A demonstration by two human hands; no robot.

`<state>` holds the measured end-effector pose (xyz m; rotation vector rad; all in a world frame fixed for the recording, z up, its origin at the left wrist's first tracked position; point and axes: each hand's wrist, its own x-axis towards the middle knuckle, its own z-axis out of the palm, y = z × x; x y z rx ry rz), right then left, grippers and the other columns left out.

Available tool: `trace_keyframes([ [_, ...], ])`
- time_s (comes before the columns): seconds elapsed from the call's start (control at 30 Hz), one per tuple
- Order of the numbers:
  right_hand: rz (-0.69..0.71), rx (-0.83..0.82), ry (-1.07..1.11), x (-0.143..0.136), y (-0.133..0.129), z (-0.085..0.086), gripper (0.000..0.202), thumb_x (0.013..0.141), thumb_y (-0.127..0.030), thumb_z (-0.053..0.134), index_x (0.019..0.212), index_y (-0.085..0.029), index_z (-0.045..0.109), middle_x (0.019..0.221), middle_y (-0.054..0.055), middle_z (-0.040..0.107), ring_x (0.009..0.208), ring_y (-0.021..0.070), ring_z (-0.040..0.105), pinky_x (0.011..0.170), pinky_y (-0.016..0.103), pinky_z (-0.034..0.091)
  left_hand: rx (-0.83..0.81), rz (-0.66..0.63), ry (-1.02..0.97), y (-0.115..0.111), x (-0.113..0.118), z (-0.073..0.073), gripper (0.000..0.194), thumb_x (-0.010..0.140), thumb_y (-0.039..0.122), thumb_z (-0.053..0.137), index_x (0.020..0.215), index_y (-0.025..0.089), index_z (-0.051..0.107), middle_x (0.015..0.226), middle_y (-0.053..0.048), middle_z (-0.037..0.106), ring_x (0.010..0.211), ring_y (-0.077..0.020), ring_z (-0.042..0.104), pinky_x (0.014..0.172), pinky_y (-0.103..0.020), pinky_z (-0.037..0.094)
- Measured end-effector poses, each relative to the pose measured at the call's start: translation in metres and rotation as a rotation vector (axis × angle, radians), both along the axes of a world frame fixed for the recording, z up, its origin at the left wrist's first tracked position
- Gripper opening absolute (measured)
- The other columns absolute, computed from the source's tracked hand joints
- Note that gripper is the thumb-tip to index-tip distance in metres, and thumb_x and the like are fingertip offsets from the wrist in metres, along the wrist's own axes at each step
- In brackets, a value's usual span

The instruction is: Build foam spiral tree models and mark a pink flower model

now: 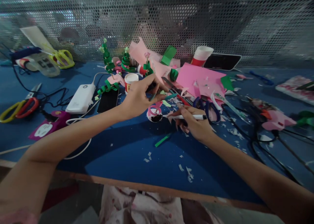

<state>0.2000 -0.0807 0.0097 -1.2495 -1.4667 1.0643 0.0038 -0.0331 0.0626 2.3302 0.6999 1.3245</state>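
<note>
Marker point(199, 117), white with a dark rear end, lies in the grip of the right hand point(196, 127), its thumb and fingers closed around the barrel. Its front end points left at a small white cup point(156, 118) just beyond the fingertips, between the two hands; the cup bears a black patch and a pink strip point(155, 110). Above that cup the left hand point(134, 98) bends over, thumb and fingers pinching a green strip point(171, 96) — whether the strip joins the cup I cannot tell.

Just beyond the right hand are blue-handled scissors point(208, 110), with pink paper point(200, 76) spread farther out. Below the gap between the hands lies a loose green piece point(162, 140), and white scraps point(189, 174) are strewn nearer the person. Left of the left hand rest a black phone point(107, 102), a white power bank point(80, 99) and — well off to that side — scissors with red and yellow handles point(22, 105). Green paper spirals point(106, 58) stand beyond the left hand, near a lidded jar point(131, 78).
</note>
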Motion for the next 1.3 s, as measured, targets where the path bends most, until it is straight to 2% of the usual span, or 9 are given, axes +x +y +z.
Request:
trace_keyframes([
  [0.17, 0.031, 0.038, -0.052, -0.0002, -0.0031, -0.0003, 0.044, 0.077, -0.059, 0.051, 0.062, -0.020, 0.066, 0.042, 0.000, 0.053, 0.030, 0.0078, 0.037, 0.031, 0.024, 0.026, 0.025, 0.000, 0.003, -0.0002, -0.0001, -0.0005, 0.028, 0.074, 0.038, 0.065, 0.071, 0.017, 0.046, 0.072, -0.003, 0.064, 0.069, -0.0116, 0.062, 0.059, -0.024, 0.047],
  [0.3, 0.080, 0.067, -0.119, -0.0020, -0.0056, 0.0005, 0.043, 0.078, -0.057, 0.051, 0.061, -0.020, 0.065, 0.043, 0.000, 0.054, 0.034, 0.0091, 0.043, 0.034, 0.024, 0.031, 0.031, 0.018, 0.009, -0.0003, -0.0004, -0.0006, 0.030, 0.074, 0.040, 0.064, 0.071, 0.016, 0.047, 0.069, -0.001, 0.063, 0.065, -0.0094, 0.060, 0.058, -0.022, 0.046],
  [0.43, 0.028, 0.085, -0.147, -0.0035, -0.0072, -0.0001, 0.044, 0.082, -0.054, 0.046, 0.062, -0.020, 0.064, 0.042, -0.001, 0.052, 0.033, 0.0087, 0.041, 0.034, 0.023, 0.030, 0.024, 0.011, 0.014, -0.0003, -0.0002, -0.0002, 0.030, 0.074, 0.041, 0.064, 0.072, 0.016, 0.048, 0.069, -0.001, 0.063, 0.067, -0.0102, 0.062, 0.059, -0.022, 0.046],
  [0.53, 0.084, 0.108, -0.173, -0.0040, -0.0082, -0.0004, 0.043, 0.081, -0.054, 0.048, 0.062, -0.019, 0.064, 0.045, 0.000, 0.054, 0.036, 0.0093, 0.044, 0.037, 0.023, 0.034, 0.014, 0.001, 0.009, -0.0004, 0.0001, 0.0001, 0.031, 0.073, 0.041, 0.064, 0.071, 0.016, 0.047, 0.071, -0.002, 0.064, 0.071, -0.0114, 0.063, 0.060, -0.022, 0.046],
  [0.87, 0.067, 0.105, -0.169, -0.0074, -0.0089, 0.0039, 0.047, 0.080, -0.057, 0.047, 0.061, -0.018, 0.064, 0.044, 0.000, 0.054, 0.036, 0.0089, 0.043, 0.036, 0.023, 0.033, 0.000, -0.003, 0.017, -0.0005, -0.0003, 0.0003, 0.029, 0.073, 0.040, 0.064, 0.071, 0.016, 0.047, 0.074, -0.003, 0.065, 0.075, -0.0125, 0.064, 0.061, -0.023, 0.047],
  [0.97, 0.112, 0.112, -0.178, -0.0068, -0.0094, 0.0036, 0.046, 0.079, -0.057, 0.049, 0.058, -0.018, 0.063, 0.044, 0.000, 0.054, 0.037, 0.0089, 0.044, 0.037, 0.022, 0.034, 0.015, 0.008, 0.035, 0.0004, -0.0008, -0.0010, 0.029, 0.074, 0.041, 0.064, 0.076, 0.016, 0.049, 0.073, -0.003, 0.065, 0.075, -0.0128, 0.064, 0.062, -0.023, 0.047],
  [1.07, 0.080, 0.121, -0.158, -0.0054, -0.0093, 0.0028, 0.045, 0.080, -0.056, 0.048, 0.062, -0.018, 0.065, 0.045, 0.000, 0.054, 0.037, 0.0084, 0.043, 0.037, 0.022, 0.034, 0.032, 0.022, 0.046, 0.0017, -0.0011, -0.0026, 0.031, 0.073, 0.043, 0.063, 0.081, 0.016, 0.051, 0.072, -0.003, 0.065, 0.075, -0.0134, 0.064, 0.062, -0.023, 0.047],
  [1.3, 0.086, 0.079, -0.123, -0.0041, -0.0088, 0.0011, 0.047, 0.078, -0.059, 0.049, 0.060, -0.019, 0.064, 0.044, 0.000, 0.054, 0.035, 0.0091, 0.044, 0.036, 0.023, 0.034, 0.037, 0.027, 0.032, 0.0031, -0.0005, -0.0039, 0.032, 0.071, 0.045, 0.064, 0.078, 0.017, 0.050, 0.072, -0.004, 0.065, 0.076, -0.0158, 0.066, 0.063, -0.026, 0.049],
])
